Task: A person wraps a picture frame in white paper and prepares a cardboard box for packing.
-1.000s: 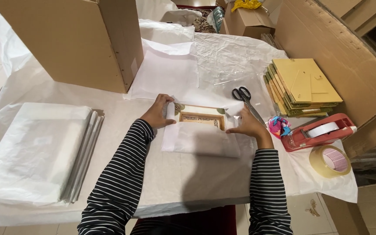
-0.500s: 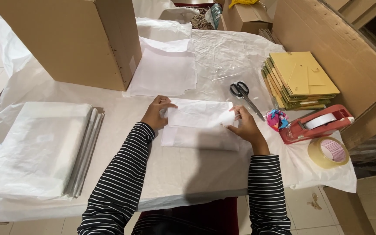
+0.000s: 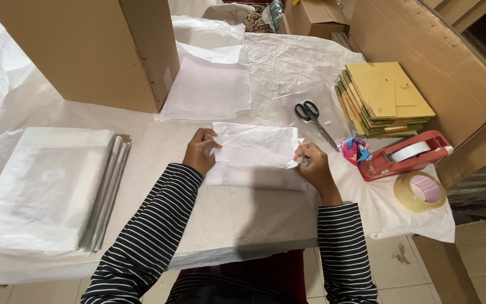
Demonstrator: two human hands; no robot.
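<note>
A flat bundle wrapped in white tissue paper (image 3: 257, 147) lies on the white-covered table (image 3: 243, 219) in front of me. My left hand (image 3: 201, 151) pinches the paper at the bundle's left edge. My right hand (image 3: 311, 163) holds the folded paper down at the right edge. The wrapping hides whatever is inside. Both my sleeves are black with white stripes.
Loose white tissue sheets (image 3: 209, 90) lie behind the bundle beside a big cardboard box (image 3: 94, 50). Scissors (image 3: 313, 118), a stack of yellow-green flat pieces (image 3: 386, 98), a red tape dispenser (image 3: 406, 156) and a tape roll (image 3: 420, 191) sit at right. A pile of white-wrapped flat packages (image 3: 46, 186) rests at left.
A wooden frame lay exposed between my hands a second ago. The tissue paper has since been folded over it from the far side, and both hands now press the folded edges.
</note>
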